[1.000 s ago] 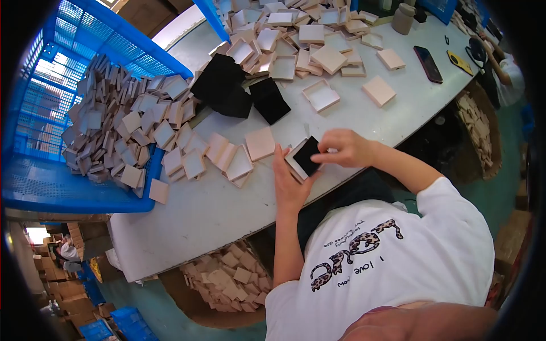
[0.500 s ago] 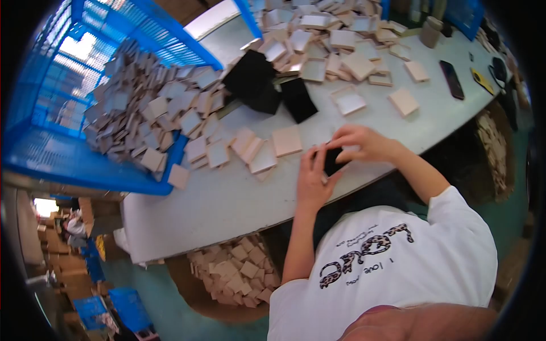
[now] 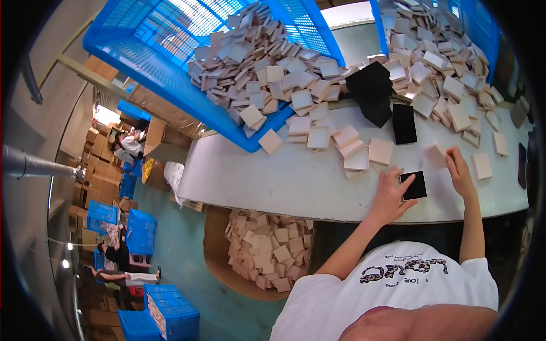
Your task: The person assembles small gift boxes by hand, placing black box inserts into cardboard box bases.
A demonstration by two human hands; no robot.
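Observation:
My left hand [image 3: 389, 196] grips a small square box [image 3: 413, 186] lined with a black insert, its thumb over the near edge and its fingers along the left side. The box rests on the white table near the front edge. To its upper right, my right hand [image 3: 460, 169] is closed on the side of a pale square box piece [image 3: 435, 154], blurred by motion. A black folded sheet [image 3: 404, 124] and a bigger black stack [image 3: 371, 94] lie beyond the hands. One pale square piece [image 3: 380, 152] sits just past my left hand.
A blue plastic crate [image 3: 227, 128] lies tipped at the back left, spilling pale box pieces [image 3: 267, 74]. Another heap [image 3: 449, 68] covers the back right. Below the table edge stands a carton [image 3: 219, 250] of pale pieces. A phone [image 3: 522, 165] lies far right. Other people sit at far left.
My hands have come apart. The right one has left the black-lined box and now holds a pale piece, while the left stays on the box. The camera view has swung left.

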